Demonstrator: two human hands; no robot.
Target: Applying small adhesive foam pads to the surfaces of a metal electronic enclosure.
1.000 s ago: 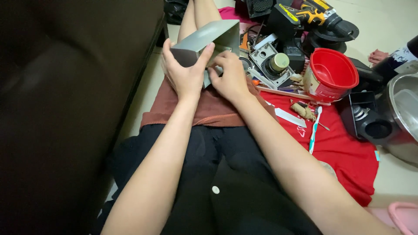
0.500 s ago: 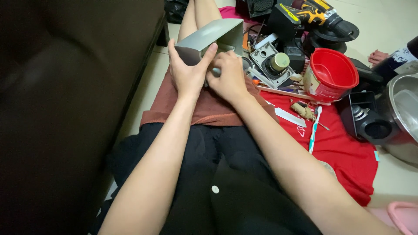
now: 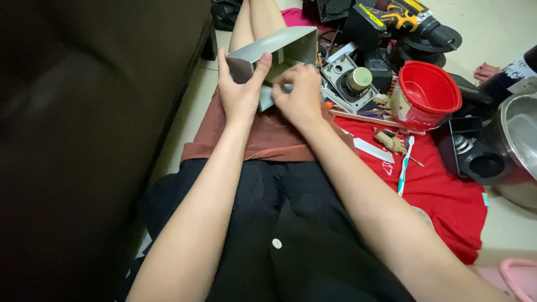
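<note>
I sit on the floor with my legs stretched out. My left hand (image 3: 239, 92) grips a grey metal box-shaped housing (image 3: 279, 47) from the left, thumb over its near edge, holding it above my lap. My right hand (image 3: 299, 95) is pinched at the housing's open underside, fingers closed on a small part there that I cannot make out. Both hands touch the housing.
A dark sofa (image 3: 95, 128) fills the left side. On a red cloth (image 3: 447, 196) to my right lie a red bowl (image 3: 428, 92), a toothbrush (image 3: 404, 165), a grey device with a round cap (image 3: 352, 78), a cordless drill (image 3: 400, 17) and a steel pot (image 3: 517, 145).
The housing has been raised and tilted slightly in my hands; my left thumb has shifted over its edge. My right fingers stay at its underside.
</note>
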